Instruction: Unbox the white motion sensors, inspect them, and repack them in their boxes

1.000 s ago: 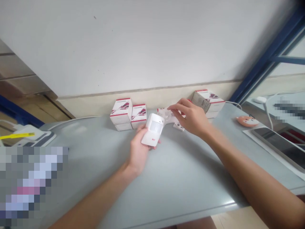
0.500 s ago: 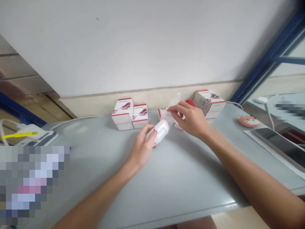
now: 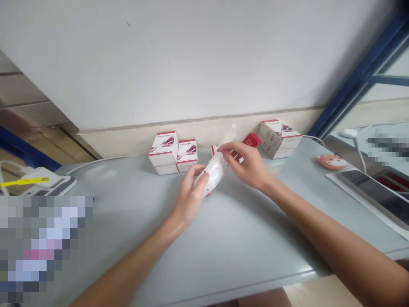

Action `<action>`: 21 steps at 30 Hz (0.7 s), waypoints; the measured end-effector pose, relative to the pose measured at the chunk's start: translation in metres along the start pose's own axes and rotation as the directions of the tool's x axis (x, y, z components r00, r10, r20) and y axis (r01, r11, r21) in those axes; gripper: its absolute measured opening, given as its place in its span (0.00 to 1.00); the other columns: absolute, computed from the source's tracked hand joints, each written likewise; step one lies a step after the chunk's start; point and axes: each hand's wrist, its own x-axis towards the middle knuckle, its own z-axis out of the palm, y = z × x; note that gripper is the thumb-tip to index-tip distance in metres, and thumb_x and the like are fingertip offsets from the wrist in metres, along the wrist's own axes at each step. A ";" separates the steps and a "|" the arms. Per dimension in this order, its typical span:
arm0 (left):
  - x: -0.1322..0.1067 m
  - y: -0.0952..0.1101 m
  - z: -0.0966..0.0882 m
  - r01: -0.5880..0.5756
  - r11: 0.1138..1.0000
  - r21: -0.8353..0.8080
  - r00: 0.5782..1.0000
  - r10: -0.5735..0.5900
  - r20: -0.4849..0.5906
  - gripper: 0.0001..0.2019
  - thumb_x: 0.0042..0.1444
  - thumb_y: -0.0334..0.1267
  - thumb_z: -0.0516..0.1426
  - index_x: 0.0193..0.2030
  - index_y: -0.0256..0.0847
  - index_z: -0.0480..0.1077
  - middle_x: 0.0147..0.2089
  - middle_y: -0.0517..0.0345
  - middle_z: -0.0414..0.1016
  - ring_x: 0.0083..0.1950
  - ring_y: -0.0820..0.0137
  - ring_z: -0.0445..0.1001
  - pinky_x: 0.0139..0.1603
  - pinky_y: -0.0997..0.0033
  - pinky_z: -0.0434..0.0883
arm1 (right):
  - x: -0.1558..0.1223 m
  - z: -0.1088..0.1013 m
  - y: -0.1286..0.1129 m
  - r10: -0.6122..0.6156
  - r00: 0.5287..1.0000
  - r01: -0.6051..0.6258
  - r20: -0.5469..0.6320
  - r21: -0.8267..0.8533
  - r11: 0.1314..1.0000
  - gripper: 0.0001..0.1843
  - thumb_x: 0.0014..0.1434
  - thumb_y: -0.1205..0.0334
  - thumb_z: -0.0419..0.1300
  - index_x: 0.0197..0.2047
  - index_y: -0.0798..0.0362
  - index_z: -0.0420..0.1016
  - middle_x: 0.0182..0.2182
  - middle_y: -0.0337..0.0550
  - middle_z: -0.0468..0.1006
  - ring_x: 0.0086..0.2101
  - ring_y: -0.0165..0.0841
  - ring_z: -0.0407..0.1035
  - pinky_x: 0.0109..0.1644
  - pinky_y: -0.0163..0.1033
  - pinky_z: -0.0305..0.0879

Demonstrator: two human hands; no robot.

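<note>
The left hand (image 3: pixel 188 192) is reaching in from the lower left, its forearm slanting up and inward, and is clamping a white motion detector (image 3: pixel 213 177) with the thumb lying across the near edge and the fingers curling around behind and beneath; one fingertip is peeking out under the casing. The detector is tilting, its upper end leaning toward the right hand (image 3: pixel 249 166) and its pale lens facing up and to the right, and it is sitting over the middle of the grey tabletop (image 3: pixel 207 247). The right hand is coming in from the lower right along a long diagonal forearm, palm turning downward, wrist bending slightly, thumb and forefinger meeting in a pinch on a clear plastic bag (image 3: pixel 230 134) just beyond the detector's upper end. The bag is rising behind those fingertips, its lower part blurring against the white casing. A red open carton flap (image 3: pixel 252 140) is showing behind the right knuckles, while a taller carton stack (image 3: pixel 163 149) and a lower carton stack (image 3: pixel 187 153) are standing side by side beyond the left hand, near the wall
</note>
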 end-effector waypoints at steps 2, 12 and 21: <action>0.001 -0.002 0.000 0.022 0.998 -0.057 1.000 -0.022 -0.009 0.19 0.63 0.51 0.60 0.57 0.46 0.70 0.49 0.53 0.80 0.32 0.67 0.79 0.27 0.70 0.65 | -0.002 0.008 0.000 0.038 0.999 -0.039 0.011 0.099 0.994 0.12 0.72 0.57 0.55 0.54 0.47 0.76 0.46 0.44 0.82 0.38 0.35 0.76 0.42 0.42 0.72; 0.012 -0.001 -0.007 0.074 0.898 -0.434 0.997 -0.050 0.066 0.16 0.65 0.45 0.58 0.57 0.46 0.66 0.47 0.54 0.80 0.34 0.63 0.81 0.30 0.69 0.68 | -0.014 0.040 -0.004 0.466 0.875 -0.479 0.132 0.383 0.790 0.32 0.62 0.38 0.67 0.54 0.45 0.55 0.49 0.44 0.72 0.41 0.35 0.74 0.49 0.46 0.75; 0.018 -0.009 -0.009 0.075 0.910 -0.407 0.985 -0.005 0.170 0.16 0.67 0.44 0.62 0.59 0.50 0.66 0.60 0.54 0.79 0.57 0.60 0.79 0.53 0.59 0.73 | 0.001 0.007 -0.003 0.267 0.872 -0.454 0.410 0.475 0.753 0.24 0.66 0.40 0.66 0.54 0.49 0.76 0.52 0.49 0.81 0.49 0.41 0.76 0.57 0.50 0.74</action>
